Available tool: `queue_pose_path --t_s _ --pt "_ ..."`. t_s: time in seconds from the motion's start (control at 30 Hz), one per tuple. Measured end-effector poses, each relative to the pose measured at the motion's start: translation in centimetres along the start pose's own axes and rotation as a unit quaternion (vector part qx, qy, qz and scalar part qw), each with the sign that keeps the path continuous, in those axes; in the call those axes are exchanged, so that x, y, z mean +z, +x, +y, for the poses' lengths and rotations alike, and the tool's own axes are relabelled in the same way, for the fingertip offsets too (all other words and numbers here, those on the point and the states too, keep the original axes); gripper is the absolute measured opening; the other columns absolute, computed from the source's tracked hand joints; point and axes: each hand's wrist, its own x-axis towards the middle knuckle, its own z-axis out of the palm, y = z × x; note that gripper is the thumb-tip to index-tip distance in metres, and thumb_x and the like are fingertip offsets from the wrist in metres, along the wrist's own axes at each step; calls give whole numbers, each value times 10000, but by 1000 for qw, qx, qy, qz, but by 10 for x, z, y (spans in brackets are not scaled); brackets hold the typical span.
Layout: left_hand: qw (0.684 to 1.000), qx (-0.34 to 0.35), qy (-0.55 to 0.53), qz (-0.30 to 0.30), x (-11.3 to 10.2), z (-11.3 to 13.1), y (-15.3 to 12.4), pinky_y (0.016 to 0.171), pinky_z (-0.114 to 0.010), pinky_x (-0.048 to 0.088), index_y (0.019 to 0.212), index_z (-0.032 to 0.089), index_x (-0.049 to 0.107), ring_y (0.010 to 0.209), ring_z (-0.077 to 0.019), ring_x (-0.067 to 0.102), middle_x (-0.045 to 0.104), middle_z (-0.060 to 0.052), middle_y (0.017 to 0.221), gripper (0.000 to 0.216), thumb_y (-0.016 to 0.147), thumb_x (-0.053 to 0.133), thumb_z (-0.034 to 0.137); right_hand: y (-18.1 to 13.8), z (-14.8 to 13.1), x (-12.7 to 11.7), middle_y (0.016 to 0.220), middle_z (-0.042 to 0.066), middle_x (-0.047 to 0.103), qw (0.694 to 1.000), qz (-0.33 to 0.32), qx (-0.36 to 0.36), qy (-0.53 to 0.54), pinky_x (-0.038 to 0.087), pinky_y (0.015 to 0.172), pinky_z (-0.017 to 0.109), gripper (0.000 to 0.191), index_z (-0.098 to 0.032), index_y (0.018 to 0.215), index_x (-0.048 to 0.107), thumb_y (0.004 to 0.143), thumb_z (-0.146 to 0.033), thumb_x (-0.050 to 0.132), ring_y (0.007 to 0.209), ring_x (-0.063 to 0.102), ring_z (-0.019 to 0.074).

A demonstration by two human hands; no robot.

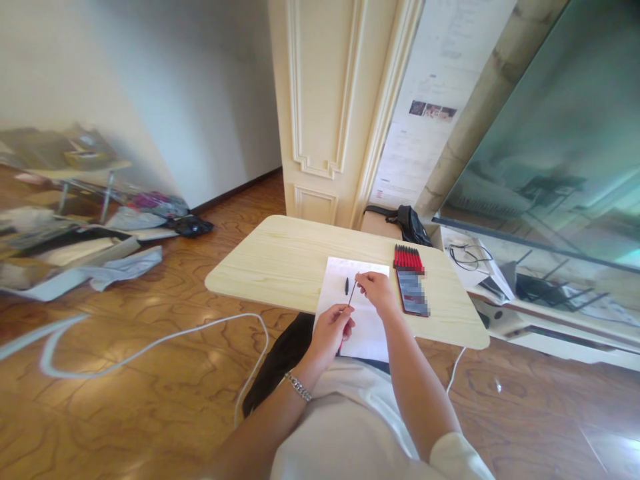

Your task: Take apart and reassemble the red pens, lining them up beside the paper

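Above a white sheet of paper [367, 337], my two hands hold a thin dark rod, which looks like a pen refill [353, 293]. My right hand [376, 290] pinches its upper end between thumb and fingertips. Lower down, my left hand [331, 330] is closed around a red pen barrel [340, 348], mostly hidden by the fingers, at the rod's lower end. Whether the rod sits inside the barrel, I cannot tell. A short black pen piece [347, 287] lies on the paper just left of the rod.
The paper rests on a pale wooden table [280, 260]. Several red pens with black ends [409, 257] lie in a row at right, beside a dark phone [413, 293]. A black bag [413, 225] is behind the table; a white cable [200, 327] crosses the floor.
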Motion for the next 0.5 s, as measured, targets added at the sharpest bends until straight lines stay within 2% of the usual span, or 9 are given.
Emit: queue_pose_path --t_s 0.17,0.23,0.33,0.43,0.5 --pt "1000 -7 25 0 -2 -5 0 337 -173 215 876 160 622 436 -71 439 562 -4 630 318 761 608 456 10 -1 -3 593 36 612 997 35 -15 65 348 484 233 402 -152 703 663 734 -543 573 513 507 121" --pt "1000 -9 30 -2 -3 -5 0 336 -172 215 867 164 621 438 -71 442 566 -4 634 314 763 604 459 16 -2 -6 627 47 632 997 48 -18 56 355 494 240 398 -151 727 666 755 -531 550 524 521 128" --pt "1000 -7 21 1 -3 -3 -1 347 -170 228 856 166 619 443 -68 448 572 -3 634 302 758 610 452 18 -1 -7 593 56 634 995 32 -14 -90 347 515 260 364 -164 656 663 778 -484 539 533 536 148" --pt "1000 -12 8 6 -2 -1 -1 351 -169 229 854 163 616 435 -64 441 569 0 622 294 745 622 436 11 1 -1 619 96 660 963 7 -15 -269 358 577 283 313 -176 600 665 782 -408 560 624 589 192" --pt "1000 -17 11 5 -3 0 -1 340 -170 211 863 163 615 428 -64 435 571 -1 630 301 743 619 439 6 2 4 709 127 691 943 10 -7 -331 372 619 295 258 -181 663 694 785 -366 562 709 620 223"
